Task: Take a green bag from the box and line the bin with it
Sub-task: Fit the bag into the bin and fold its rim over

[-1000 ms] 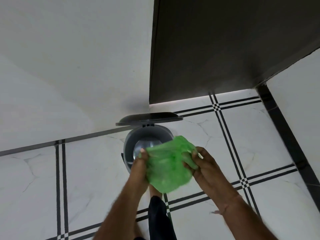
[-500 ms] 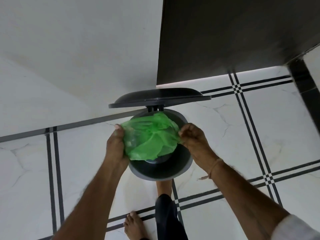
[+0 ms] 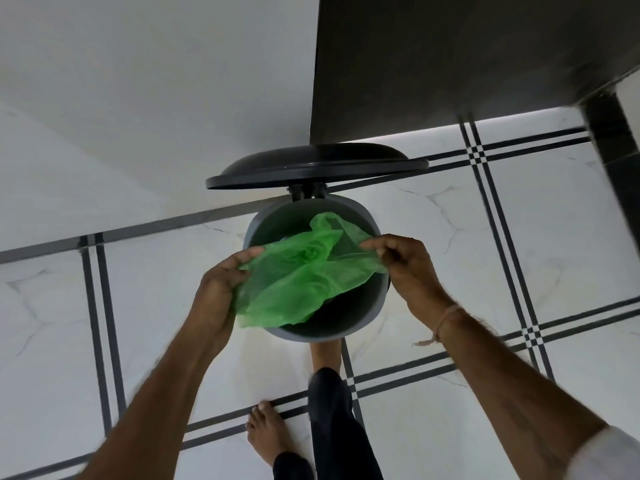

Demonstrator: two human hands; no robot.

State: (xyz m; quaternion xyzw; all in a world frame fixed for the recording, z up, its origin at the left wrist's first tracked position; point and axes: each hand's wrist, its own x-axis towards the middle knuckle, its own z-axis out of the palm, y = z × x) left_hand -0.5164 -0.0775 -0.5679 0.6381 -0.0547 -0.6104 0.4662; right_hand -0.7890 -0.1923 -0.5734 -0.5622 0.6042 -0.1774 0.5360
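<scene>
A thin green bag (image 3: 304, 278) is stretched over the open mouth of a round grey pedal bin (image 3: 375, 310). My left hand (image 3: 221, 285) grips the bag's left edge outside the bin's left rim. My right hand (image 3: 405, 265) pinches the bag's right edge above the right rim. The bag sags into the bin and covers most of its opening; the front part of the dark inside still shows. The bin's dark lid (image 3: 315, 164) stands raised at the back. The box is not in view.
The bin stands on a white tiled floor with black lines (image 3: 485, 237), close to a white wall (image 3: 138, 98) and a dark door or panel (image 3: 450, 64). One bare foot (image 3: 266, 434) rests on the floor; the other foot (image 3: 325, 355) is at the bin's base.
Both hands have moved the bag from in front of the bin to over its opening and spread it wider. The view has come closer to the bin.
</scene>
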